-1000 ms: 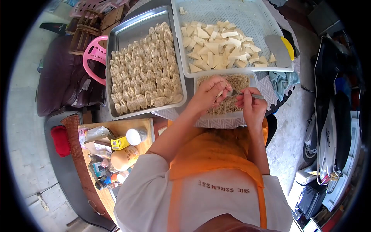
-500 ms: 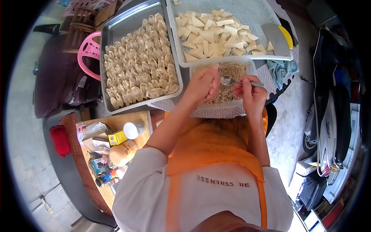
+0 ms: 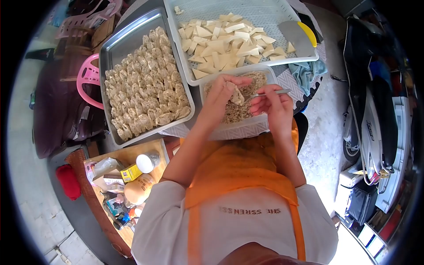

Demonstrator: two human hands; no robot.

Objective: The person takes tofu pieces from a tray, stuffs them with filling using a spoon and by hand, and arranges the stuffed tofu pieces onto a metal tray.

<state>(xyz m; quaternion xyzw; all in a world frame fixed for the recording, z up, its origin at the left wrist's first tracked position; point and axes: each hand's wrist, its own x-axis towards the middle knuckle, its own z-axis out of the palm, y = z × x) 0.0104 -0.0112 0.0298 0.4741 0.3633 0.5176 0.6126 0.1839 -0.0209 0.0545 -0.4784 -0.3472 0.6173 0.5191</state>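
Observation:
Over the clear plastic box (image 3: pixel 238 128) of crumbly brown filling (image 3: pixel 234 114), my left hand (image 3: pixel 219 98) holds a filled, pale dumpling (image 3: pixel 237 96) between thumb and fingers. My right hand (image 3: pixel 274 105) grips a metal spoon (image 3: pixel 278 92) just to the right of it; the spoon's bowl is hard to make out. To the left, a metal tray (image 3: pixel 191 115) carries rows of wrapped dumplings (image 3: pixel 145 88). Behind the box, a white perforated tray (image 3: pixel 260 33) bears cut pale wrappers (image 3: pixel 225 42) and a scraper (image 3: pixel 293 39) with a yellow edge.
A teal cloth (image 3: pixel 306 75) lies at the table's right edge. At the lower left, a small wooden table (image 3: pixel 152 149) holds a jar, a yellow box and bottles. A pink chair (image 3: pixel 89 79) stands behind the metal tray. A scooter (image 3: pixel 375 123) is at the right.
The view has shifted, so the trays appear further left. My left hand has turned to show the dumpling, and the spoon's bowl, plainly visible half a second ago, is now mostly hidden.

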